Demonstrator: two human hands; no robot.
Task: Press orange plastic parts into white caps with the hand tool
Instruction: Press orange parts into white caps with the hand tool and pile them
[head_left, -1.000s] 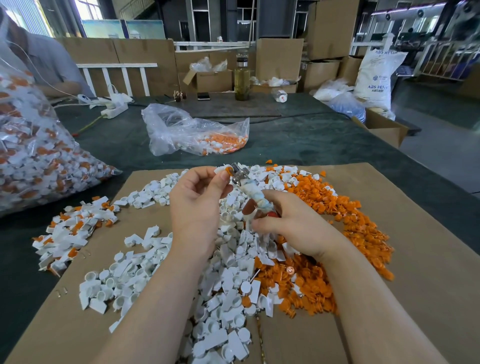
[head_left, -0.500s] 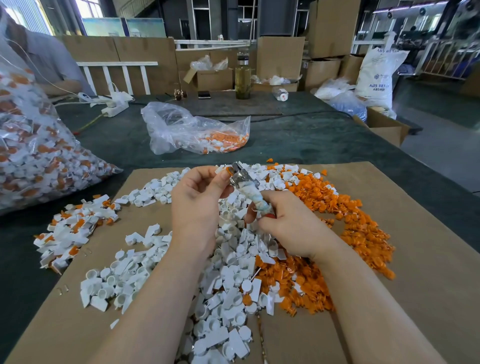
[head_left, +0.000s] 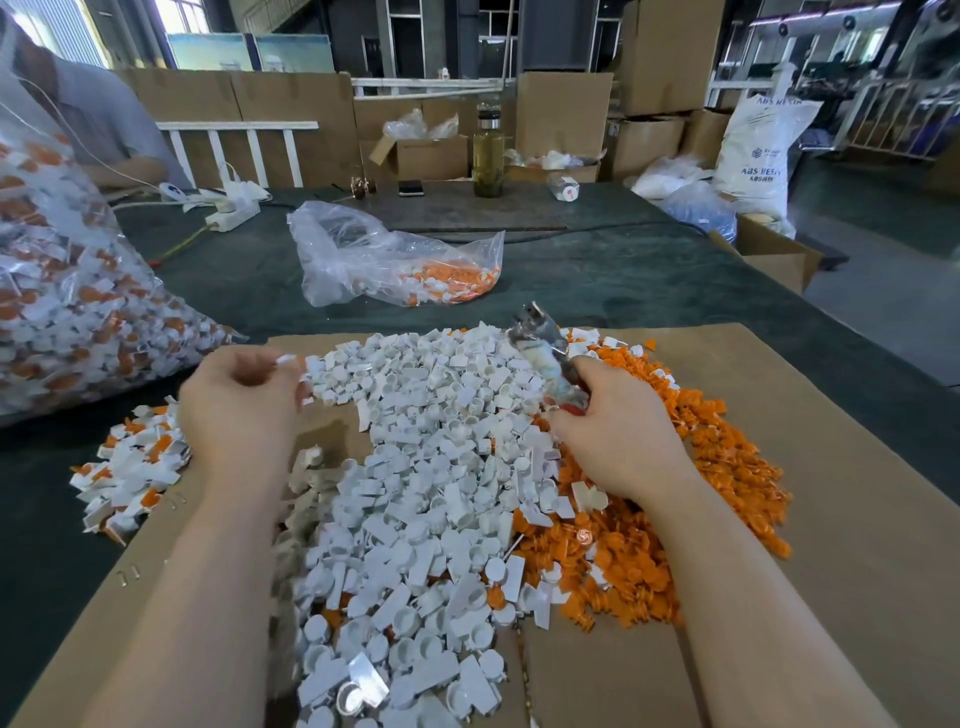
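On the cardboard sheet (head_left: 810, 415), white caps (head_left: 426, 467) fill the middle and orange parts (head_left: 727, 447) heap toward its right edge. The right hand (head_left: 618, 436) grips the hand tool (head_left: 545, 358); the left hand (head_left: 244, 410) pinches 1 cap (head_left: 289, 359) near the far-left corner. Best to drop it on the assembled pile (head_left: 130, 467) at the left edge, then reach for 1 fresh cap.

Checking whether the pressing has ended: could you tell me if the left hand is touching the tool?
Apart. The head view shows the left hand far left of the tool, white caps between them.
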